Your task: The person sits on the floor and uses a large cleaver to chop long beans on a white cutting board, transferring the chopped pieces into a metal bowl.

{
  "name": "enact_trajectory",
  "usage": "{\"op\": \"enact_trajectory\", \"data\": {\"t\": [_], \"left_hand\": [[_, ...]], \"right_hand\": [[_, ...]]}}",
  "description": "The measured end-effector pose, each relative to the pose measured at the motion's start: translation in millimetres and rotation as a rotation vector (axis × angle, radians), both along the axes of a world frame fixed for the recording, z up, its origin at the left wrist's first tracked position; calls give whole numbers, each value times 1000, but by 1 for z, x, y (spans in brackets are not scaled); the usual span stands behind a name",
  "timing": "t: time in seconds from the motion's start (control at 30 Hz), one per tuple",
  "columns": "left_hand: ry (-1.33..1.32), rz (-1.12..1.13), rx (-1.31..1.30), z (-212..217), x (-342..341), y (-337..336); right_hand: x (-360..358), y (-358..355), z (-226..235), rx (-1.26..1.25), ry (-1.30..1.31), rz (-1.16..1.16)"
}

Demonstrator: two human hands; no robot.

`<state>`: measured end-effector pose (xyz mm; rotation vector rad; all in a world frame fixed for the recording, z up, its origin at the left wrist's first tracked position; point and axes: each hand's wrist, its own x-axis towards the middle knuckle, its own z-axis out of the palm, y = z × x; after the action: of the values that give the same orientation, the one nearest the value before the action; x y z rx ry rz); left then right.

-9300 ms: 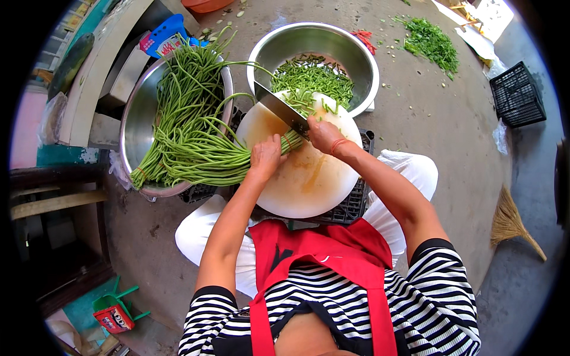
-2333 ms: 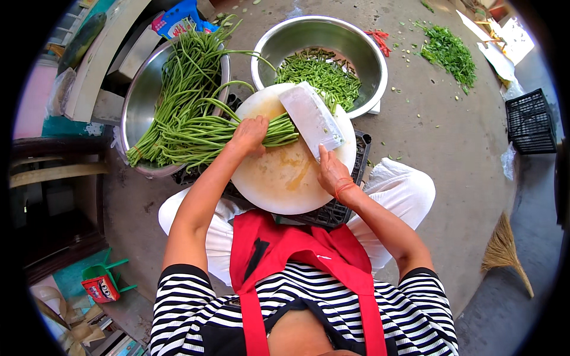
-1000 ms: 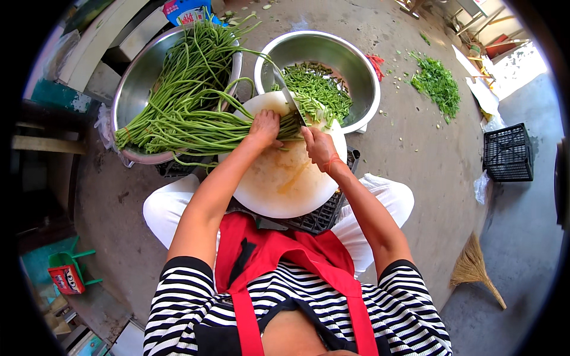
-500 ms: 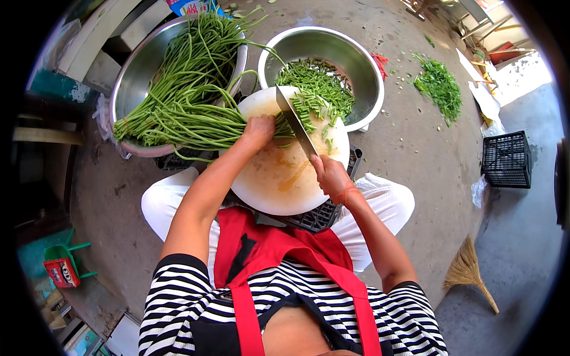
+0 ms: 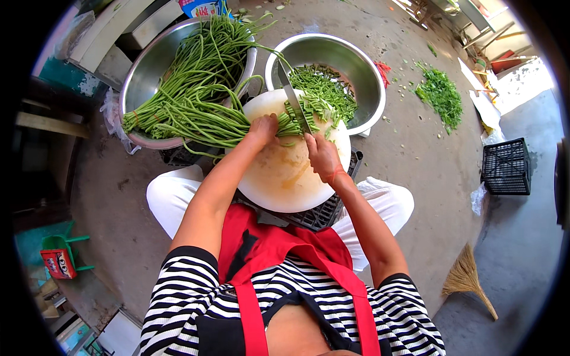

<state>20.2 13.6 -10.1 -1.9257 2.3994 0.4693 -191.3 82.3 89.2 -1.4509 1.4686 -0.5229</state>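
On a round white cutting board (image 5: 279,184), my left hand (image 5: 264,128) is closed around a bunch of long green beans (image 5: 202,115). The beans trail leftward into a wide metal basin (image 5: 138,77). My right hand (image 5: 324,156) grips the handle of a broad-bladed kitchen knife (image 5: 295,102). Its blade lies across the bean ends just right of my left hand, pointing away from me. Short cut bean pieces (image 5: 325,89) cover the board's far right side and spill into a second metal basin (image 5: 373,83). The blade's lower edge is hidden among the beans.
A black plastic crate (image 5: 314,219) supports the board between my knees. Leafy greens (image 5: 440,98) lie on the floor at far right. Further right stand another black crate (image 5: 506,167) and a straw broom (image 5: 466,276). A small green chair (image 5: 59,252) is at left.
The knife and my right hand have moved away from me, and the blade now points more straight ahead. My left hand keeps its hold on the beans. The whole view has shifted slightly.
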Motion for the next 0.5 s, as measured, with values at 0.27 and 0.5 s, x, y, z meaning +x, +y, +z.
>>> {"op": "enact_trajectory", "data": {"t": [0.27, 0.5], "left_hand": [[50, 70, 81, 11, 10, -3], [89, 72, 52, -6, 9, -7]], "right_hand": [[-24, 44, 37, 141, 99, 140], [10, -13, -41, 71, 256, 225]]}}
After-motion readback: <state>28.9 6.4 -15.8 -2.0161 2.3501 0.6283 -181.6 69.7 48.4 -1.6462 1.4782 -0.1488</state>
